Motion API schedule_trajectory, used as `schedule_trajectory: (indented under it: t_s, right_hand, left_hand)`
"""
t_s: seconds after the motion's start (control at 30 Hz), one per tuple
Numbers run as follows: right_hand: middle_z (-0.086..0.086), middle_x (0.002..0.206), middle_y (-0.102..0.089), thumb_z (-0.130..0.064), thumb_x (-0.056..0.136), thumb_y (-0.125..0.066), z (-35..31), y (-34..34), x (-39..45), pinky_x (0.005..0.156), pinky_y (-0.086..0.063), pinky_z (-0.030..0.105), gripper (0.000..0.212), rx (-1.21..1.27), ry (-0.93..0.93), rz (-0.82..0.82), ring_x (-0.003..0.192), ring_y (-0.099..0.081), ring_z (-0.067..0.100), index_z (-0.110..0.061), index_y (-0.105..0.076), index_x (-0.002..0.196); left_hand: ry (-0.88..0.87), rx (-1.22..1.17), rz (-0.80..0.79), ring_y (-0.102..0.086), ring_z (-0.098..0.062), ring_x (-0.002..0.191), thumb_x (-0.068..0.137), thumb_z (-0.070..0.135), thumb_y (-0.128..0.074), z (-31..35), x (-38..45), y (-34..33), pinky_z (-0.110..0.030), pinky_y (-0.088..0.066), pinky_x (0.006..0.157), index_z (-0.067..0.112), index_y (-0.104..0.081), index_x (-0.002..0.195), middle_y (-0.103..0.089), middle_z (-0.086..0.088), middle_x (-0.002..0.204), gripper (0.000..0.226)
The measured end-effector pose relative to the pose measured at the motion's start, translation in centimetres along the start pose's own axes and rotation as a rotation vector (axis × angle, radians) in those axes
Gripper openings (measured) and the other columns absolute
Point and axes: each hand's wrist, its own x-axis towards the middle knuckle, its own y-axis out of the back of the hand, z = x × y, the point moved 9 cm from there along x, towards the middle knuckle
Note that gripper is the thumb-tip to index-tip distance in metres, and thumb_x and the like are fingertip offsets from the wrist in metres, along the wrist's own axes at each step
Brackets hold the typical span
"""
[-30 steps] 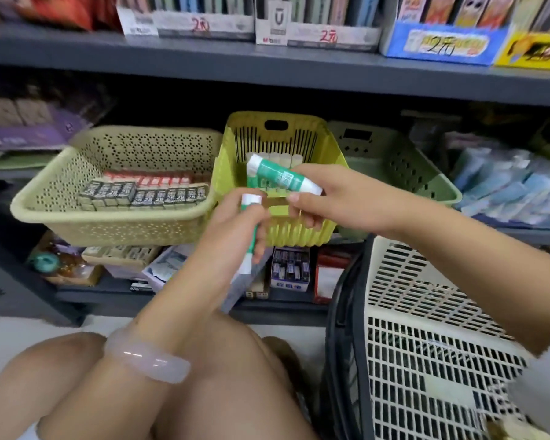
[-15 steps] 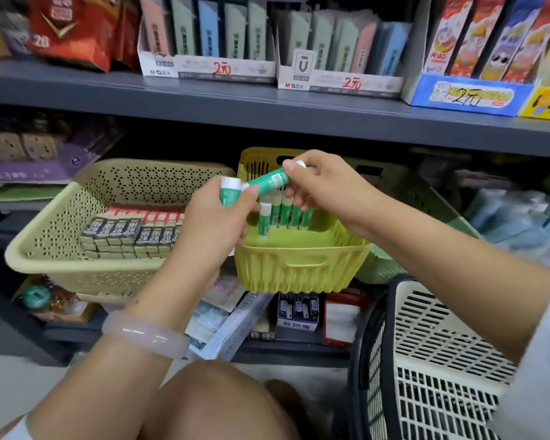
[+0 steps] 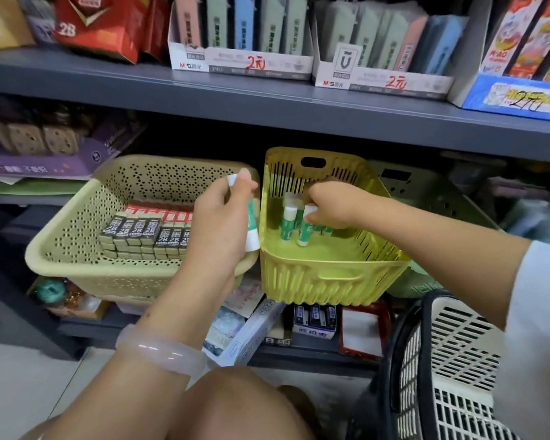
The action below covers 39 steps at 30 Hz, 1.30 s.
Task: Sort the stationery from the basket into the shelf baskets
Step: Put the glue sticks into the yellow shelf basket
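My left hand [image 3: 218, 227] grips an upright green-and-white glue stick [image 3: 251, 231] just left of the yellow shelf basket [image 3: 324, 277]. My right hand [image 3: 334, 203] reaches down inside that basket and pinches the white cap of a second glue stick [image 3: 305, 231], which stands among several other upright glue sticks [image 3: 289, 225] near the back wall. To the left, the beige perforated basket [image 3: 73, 246] holds rows of 2B lead boxes [image 3: 146, 236]. The white source basket [image 3: 458, 360] with a black rim is at lower right.
A green basket [image 3: 432, 192] sits behind my right forearm. The grey shelf board [image 3: 267, 103] above carries boxed stationery with price labels. Below the baskets, a lower shelf holds loose packs [image 3: 245, 328]. My knees fill the bottom of the view.
My right hand has carried its glue stick from above the yellow basket down into it, standing it among the others. My left hand has shifted slightly left, still holding its stick.
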Motion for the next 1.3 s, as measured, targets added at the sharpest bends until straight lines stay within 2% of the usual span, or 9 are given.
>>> schedule_trajectory:
  t_s: [0.23, 0.37, 0.5, 0.67, 0.77, 0.9, 1.03, 1.2, 1.3]
  right_hand:
    - [-0.007, 0.066, -0.039, -0.029, 0.090, -0.056, 0.0, -1.1, 0.8, 0.045, -0.023, 0.021, 0.033, 0.029, -0.041, -0.042, 0.055, -0.037, 0.005, -0.020, -0.034, 0.066]
    - [-0.002, 0.074, -0.051, -0.032, 0.089, -0.057, 0.2, -0.7, 0.7, 0.051, -0.032, 0.024, 0.022, 0.077, -0.050, -0.053, 0.063, -0.048, 0.014, -0.011, -0.052, 0.091]
    - [0.000, 0.059, -0.051, -0.041, 0.090, -0.053, 0.3, 2.5, -0.8, 0.045, -0.032, 0.024, 0.039, 0.106, -0.054, 0.080, 0.050, -0.045, 0.014, -0.009, -0.051, 0.067]
    - [0.012, 0.089, -0.070, -0.034, 0.095, -0.047, -2.6, 3.6, -3.6, 0.073, -0.057, 0.023, 0.027, 1.137, 0.094, -0.032, 0.076, -0.068, 0.015, -0.011, -0.061, 0.093]
    - [0.008, 0.086, -0.069, -0.020, 0.091, -0.056, -2.8, 3.8, -4.1, 0.074, -0.056, 0.020, 0.015, 1.263, 0.116, -0.015, 0.075, -0.067, 0.012, -0.008, -0.062, 0.098]
    - [0.005, 0.077, -0.065, -0.016, 0.092, -0.055, -0.4, 4.5, -4.1, 0.064, -0.053, 0.015, 0.013, 1.393, 0.027, 0.117, 0.066, -0.061, 0.008, -0.006, -0.063, 0.096]
    - [0.006, 0.073, -0.064, -0.021, 0.089, -0.058, 3.3, 4.4, -4.3, 0.063, -0.051, 0.019, 0.019, 1.134, -0.099, 0.184, 0.064, -0.058, 0.013, -0.004, -0.066, 0.093]
    - [0.005, 0.078, -0.070, -0.032, 0.087, -0.059, 3.4, 1.6, -3.1, 0.069, -0.050, 0.027, 0.025, 0.338, -0.139, -0.017, 0.074, -0.065, 0.019, -0.009, -0.066, 0.092]
    - [0.005, 0.082, -0.069, -0.030, 0.087, -0.058, 2.5, 0.4, -2.1, 0.067, -0.047, 0.029, 0.028, 0.212, -0.125, -0.028, 0.079, -0.064, 0.022, -0.005, -0.064, 0.098]
  left_hand:
    - [-0.040, 0.037, -0.006, -0.041, 0.006, 0.044, 0.092, 0.038, -0.050, 0.1, 0.4, 0.6, -0.008, -0.036, 0.043, 0.022, -0.064, 0.074, -0.048, 0.017, 0.054, 0.028]
    - [-0.075, 0.005, 0.002, -0.039, -0.001, 0.045, 0.093, 0.033, -0.051, 0.3, 0.7, 0.8, -0.011, -0.035, 0.044, 0.023, -0.063, 0.076, -0.045, 0.014, 0.053, 0.022]
    - [-0.070, -0.138, 0.012, -0.052, -0.001, 0.048, 0.093, 0.025, -0.053, 0.4, 0.7, 1.4, -0.014, -0.045, 0.049, 0.020, -0.056, 0.083, -0.057, 0.013, 0.058, 0.012]
    - [-0.005, -0.332, -0.003, -0.068, -0.012, 0.065, 0.092, 0.016, -0.055, 0.0, 0.4, 1.2, -0.019, -0.054, 0.064, 0.012, -0.051, 0.086, -0.063, -0.004, 0.079, 0.008]
    - [-0.001, -0.316, -0.023, -0.070, -0.017, 0.076, 0.091, 0.011, -0.055, -0.1, 0.0, 0.6, -0.019, -0.054, 0.068, 0.012, -0.050, 0.086, -0.064, -0.004, 0.080, 0.008]
    - [-0.197, 0.153, -0.052, -0.062, -0.007, 0.093, 0.088, 0.012, -0.057, 1.1, -0.2, 0.3, -0.013, -0.048, 0.081, 0.019, -0.055, 0.097, -0.062, 0.003, 0.100, 0.011]
    - [-0.241, 0.442, -0.178, -0.055, -0.006, 0.105, 0.090, 0.019, -0.053, 0.7, -0.2, -0.5, -0.025, -0.041, 0.094, 0.027, -0.060, 0.112, -0.058, 0.020, 0.101, 0.025]
    - [-0.228, 0.582, -0.222, -0.051, -0.007, 0.104, 0.091, 0.023, -0.051, -0.2, -0.1, -1.0, -0.024, -0.037, 0.088, 0.028, -0.060, 0.116, -0.059, 0.011, 0.113, 0.027]
    - [-0.220, 0.599, -0.262, -0.047, -0.006, 0.104, 0.092, 0.023, -0.050, -0.5, -0.4, -1.4, -0.023, -0.032, 0.084, 0.029, -0.058, 0.114, -0.054, 0.014, 0.109, 0.025]
